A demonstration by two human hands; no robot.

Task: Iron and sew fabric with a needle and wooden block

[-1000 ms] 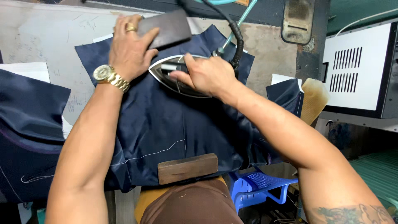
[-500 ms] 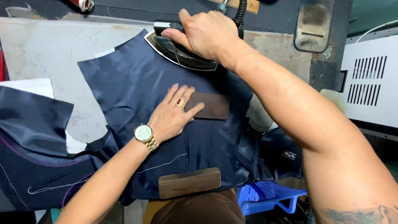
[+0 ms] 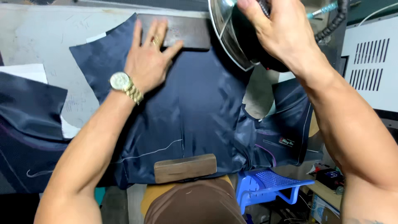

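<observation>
1. Left hand [image 3: 150, 62] lies flat, fingers spread, palm down on the navy lining fabric [image 3: 195, 108]. It grips nothing; the fingertips reach onto a dark wooden block [image 3: 186, 32] at the far edge of the cloth.
2. A gold wristwatch [image 3: 124, 85] sits on that left wrist, and there's a ring on one finger.
3. Right hand [image 3: 275, 31] is clenched around the handle of a steam iron [image 3: 236, 37], which is tipped up on its side, the shiny soleplate facing left and clear of the cloth.
4. A ribbed black hose [image 3: 336, 20] runs off from the iron toward the upper right.
5. The navy fabric is spread across the worn grey pressing table [image 3: 37, 41], with white chalk or stitch lines crossing its near half.
6. A second, lighter wooden block [image 3: 185, 168] rests on the near edge of the fabric, well apart from the left hand.
7. More dark cloth pieces [image 3: 29, 108] lie to the left, partly over white paper.
8. Below the table edge on the right, a blue plastic stool [image 3: 269, 184].
9. A white vented machine housing [image 3: 371, 66] stands at far right.
</observation>
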